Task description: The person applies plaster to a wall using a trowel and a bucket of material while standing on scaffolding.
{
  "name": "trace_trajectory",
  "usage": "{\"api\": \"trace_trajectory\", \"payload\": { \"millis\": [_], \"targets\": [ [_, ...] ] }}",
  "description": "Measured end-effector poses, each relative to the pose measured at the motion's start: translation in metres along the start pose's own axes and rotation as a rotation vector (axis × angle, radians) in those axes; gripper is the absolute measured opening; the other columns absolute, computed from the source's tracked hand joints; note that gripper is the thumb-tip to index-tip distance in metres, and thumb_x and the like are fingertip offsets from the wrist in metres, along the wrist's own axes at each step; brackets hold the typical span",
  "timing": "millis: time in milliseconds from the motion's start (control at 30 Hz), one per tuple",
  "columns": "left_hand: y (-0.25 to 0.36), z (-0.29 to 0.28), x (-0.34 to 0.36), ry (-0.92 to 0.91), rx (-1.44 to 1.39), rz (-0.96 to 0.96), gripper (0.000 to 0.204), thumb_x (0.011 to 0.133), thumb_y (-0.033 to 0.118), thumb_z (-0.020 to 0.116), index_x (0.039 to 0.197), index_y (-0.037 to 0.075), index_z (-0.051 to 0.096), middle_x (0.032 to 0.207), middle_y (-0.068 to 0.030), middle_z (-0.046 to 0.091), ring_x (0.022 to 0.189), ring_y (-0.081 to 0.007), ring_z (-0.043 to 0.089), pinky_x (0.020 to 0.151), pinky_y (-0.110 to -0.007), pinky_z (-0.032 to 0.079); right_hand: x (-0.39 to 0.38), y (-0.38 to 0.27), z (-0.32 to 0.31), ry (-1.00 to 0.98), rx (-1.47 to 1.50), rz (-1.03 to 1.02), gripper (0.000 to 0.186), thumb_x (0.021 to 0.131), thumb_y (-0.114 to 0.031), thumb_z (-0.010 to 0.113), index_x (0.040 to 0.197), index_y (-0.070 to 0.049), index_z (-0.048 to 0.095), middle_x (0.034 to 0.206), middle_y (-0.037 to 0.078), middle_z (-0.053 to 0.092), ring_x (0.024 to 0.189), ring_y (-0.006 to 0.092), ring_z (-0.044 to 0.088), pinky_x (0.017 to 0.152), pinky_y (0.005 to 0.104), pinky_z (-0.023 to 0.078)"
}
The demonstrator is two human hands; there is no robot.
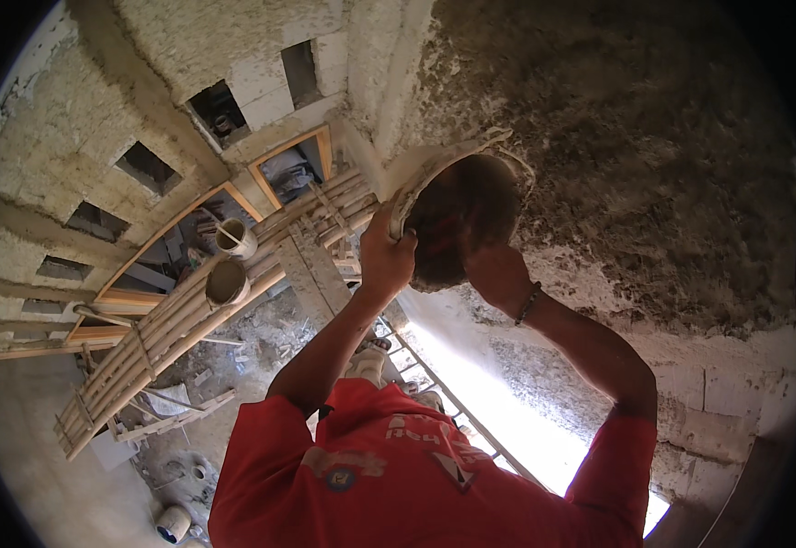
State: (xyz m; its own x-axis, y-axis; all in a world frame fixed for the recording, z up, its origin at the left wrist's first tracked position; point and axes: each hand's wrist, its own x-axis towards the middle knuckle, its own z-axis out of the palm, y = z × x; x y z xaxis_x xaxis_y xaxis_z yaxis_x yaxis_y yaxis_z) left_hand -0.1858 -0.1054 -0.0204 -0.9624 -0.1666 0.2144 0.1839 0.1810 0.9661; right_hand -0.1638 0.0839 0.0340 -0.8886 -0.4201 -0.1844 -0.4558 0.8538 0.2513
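My left hand (387,260) is closed round the left rim of a round, mortar-caked pan (424,175), which is tilted so that its dark inside faces me. Wet grey-brown mortar (466,205) coats the inside. At the pan's lower right edge is my right hand (498,277), with a dark bracelet on the wrist. Its fingers reach into the shadow of the pan and blur, so whether they grip a tool or mortar does not show. Just beyond the pan, the wall (654,164) wears a rough, dark layer of wet mortar.
A bamboo scaffold (179,333) runs along the left and bears two mortar-stained buckets, one pale (236,239), the other nearer (227,283). A plank (311,269) crosses by my feet. Far below lies a rubble-strewn floor (261,338). A ladder-like frame (457,402) borders bright light.
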Motion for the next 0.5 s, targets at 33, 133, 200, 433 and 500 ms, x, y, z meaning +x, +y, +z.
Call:
{"api": "trace_trajectory", "payload": {
  "millis": [33,133,200,433,500],
  "targets": [
    [-0.001,-0.001,0.001,-0.036,0.018,-0.044,0.043,0.080,0.003,0.060,0.123,0.000,0.056,0.097,-0.0170,0.065,0.085,-0.0265,0.062,0.079,-0.036,0.049,-0.005,-0.001,0.013,-0.012,0.050,-0.025,0.030,0.087,-0.013,0.051,0.114,-0.001,0.057,0.071,0.010,0.064,0.068,0.0248,0.067,0.053,0.0371,0.055],
    [0.002,-0.006,0.001,-0.101,0.057,-0.116,0.053,0.079,0.000,0.060,0.131,0.005,0.053,0.120,-0.0245,0.060,0.111,-0.0400,0.060,0.093,-0.042,0.048,-0.026,0.008,0.030,0.037,0.126,-0.130,0.031,0.086,-0.012,0.053,0.114,0.001,0.057,0.072,0.010,0.064,0.068,0.0231,0.067,0.053,0.0359,0.054],
    [-0.001,-0.006,-0.004,-0.080,0.070,-0.077,0.057,0.079,0.000,0.061,0.134,0.007,0.052,0.127,-0.0263,0.056,0.116,-0.0407,0.057,0.096,-0.042,0.047,-0.026,0.023,-0.001,0.191,0.080,-0.240,0.029,0.083,-0.009,0.056,0.110,0.002,0.058,0.074,0.010,0.062,0.070,0.0216,0.066,0.054,0.0346,0.054],
    [-0.002,0.015,-0.013,0.020,0.129,0.178,0.063,0.077,-0.002,0.063,0.137,0.011,0.051,0.139,-0.0323,0.043,0.126,-0.0470,0.046,0.103,-0.045,0.042,-0.021,0.005,0.034,0.072,0.161,0.023,0.025,0.088,-0.013,0.050,0.102,0.004,0.062,0.072,0.015,0.064,0.069,0.0289,0.067,0.057,0.0409,0.055],
    [-0.010,0.012,-0.015,0.057,0.145,0.189,0.063,0.076,-0.003,0.062,0.137,0.011,0.051,0.139,-0.0323,0.043,0.126,-0.0476,0.046,0.103,-0.045,0.042,-0.028,0.002,0.009,-0.119,0.267,-0.067,0.025,0.089,-0.012,0.048,0.103,0.005,0.059,0.071,0.017,0.064,0.068,0.0326,0.067,0.058,0.0446,0.054]
  ]
}}
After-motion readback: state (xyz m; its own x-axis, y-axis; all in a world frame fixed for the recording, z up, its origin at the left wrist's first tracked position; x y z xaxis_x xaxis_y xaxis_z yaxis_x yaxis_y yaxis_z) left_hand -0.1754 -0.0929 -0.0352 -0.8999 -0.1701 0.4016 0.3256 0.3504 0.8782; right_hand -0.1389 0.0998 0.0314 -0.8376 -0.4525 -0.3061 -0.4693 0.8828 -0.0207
